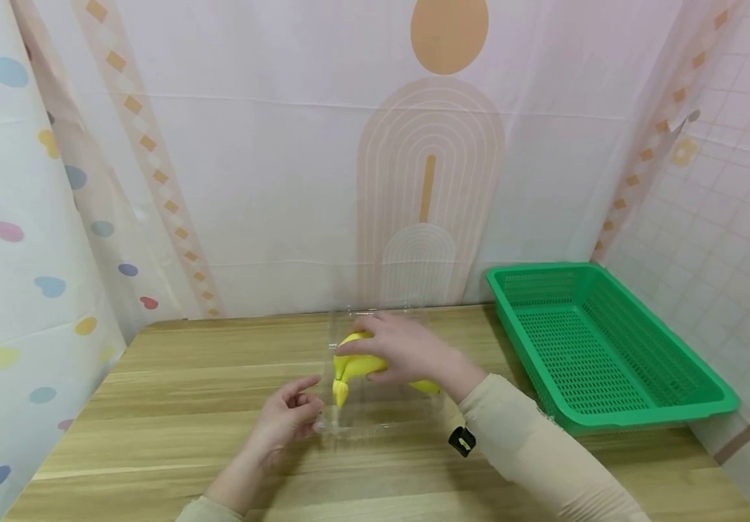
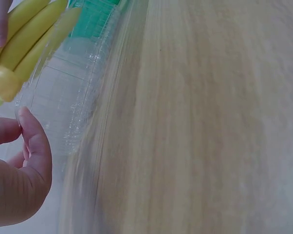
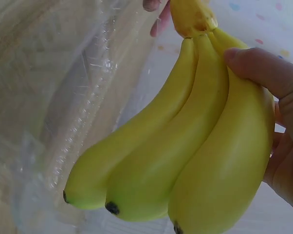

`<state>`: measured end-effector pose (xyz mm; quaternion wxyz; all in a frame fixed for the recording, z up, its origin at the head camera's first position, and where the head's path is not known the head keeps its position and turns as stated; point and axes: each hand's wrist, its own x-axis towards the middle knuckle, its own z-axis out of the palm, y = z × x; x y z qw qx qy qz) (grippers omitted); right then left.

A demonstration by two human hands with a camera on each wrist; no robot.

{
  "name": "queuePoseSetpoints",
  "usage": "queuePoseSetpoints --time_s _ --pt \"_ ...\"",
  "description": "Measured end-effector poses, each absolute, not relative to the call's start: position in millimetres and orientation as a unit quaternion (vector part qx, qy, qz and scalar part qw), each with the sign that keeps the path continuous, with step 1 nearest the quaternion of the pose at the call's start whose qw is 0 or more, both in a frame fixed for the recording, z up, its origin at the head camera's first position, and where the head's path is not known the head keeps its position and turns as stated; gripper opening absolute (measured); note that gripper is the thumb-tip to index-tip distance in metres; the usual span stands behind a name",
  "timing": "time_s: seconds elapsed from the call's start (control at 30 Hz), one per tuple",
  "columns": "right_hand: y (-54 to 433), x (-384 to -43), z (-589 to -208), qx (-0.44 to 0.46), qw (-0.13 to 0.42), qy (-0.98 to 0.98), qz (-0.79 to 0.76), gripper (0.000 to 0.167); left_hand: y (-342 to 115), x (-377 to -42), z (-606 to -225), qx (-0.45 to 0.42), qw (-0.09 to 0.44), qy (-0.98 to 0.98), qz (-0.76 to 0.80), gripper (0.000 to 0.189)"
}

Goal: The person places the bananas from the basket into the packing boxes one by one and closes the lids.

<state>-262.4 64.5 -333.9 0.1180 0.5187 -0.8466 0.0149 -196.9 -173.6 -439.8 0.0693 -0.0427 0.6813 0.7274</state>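
Observation:
A bunch of yellow bananas [image 1: 356, 365] is gripped by my right hand [image 1: 410, 351], over a clear plastic box [image 1: 388, 429] on the table. In the right wrist view, the thumb lies along the top of the bananas [image 3: 200, 136] near their joined stem, and their dark tips point away from it. My left hand [image 1: 286, 417] is at the box's near left corner. The left wrist view has its thumb and a finger pinching the rim of the clear box [image 2: 59, 92]. Whether the bananas touch the box's floor, I cannot tell.
On the right of the wooden table [image 1: 218, 362] stands a green perforated plastic basket [image 1: 609, 419]. A small black object [image 1: 462, 441] is under the right forearm. Patterned cloth [image 1: 270, 181] hangs behind the table and at both sides.

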Motion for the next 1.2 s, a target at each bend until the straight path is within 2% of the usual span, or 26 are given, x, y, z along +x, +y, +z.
queuePoseSetpoints --time_s 0.47,1.2 --pt "55.5 -265.0 -356.3 0.491 0.081 -0.868 -0.004 0.056 -173.0 -196.5 -439.4 -0.052 0.069 0.684 0.725 0.054" --pt "50.6 -267.1 -382.9 0.486 0.076 -0.870 -0.015 0.055 -172.8 -196.9 -440.4 -0.048 0.070 0.683 0.726 0.056"
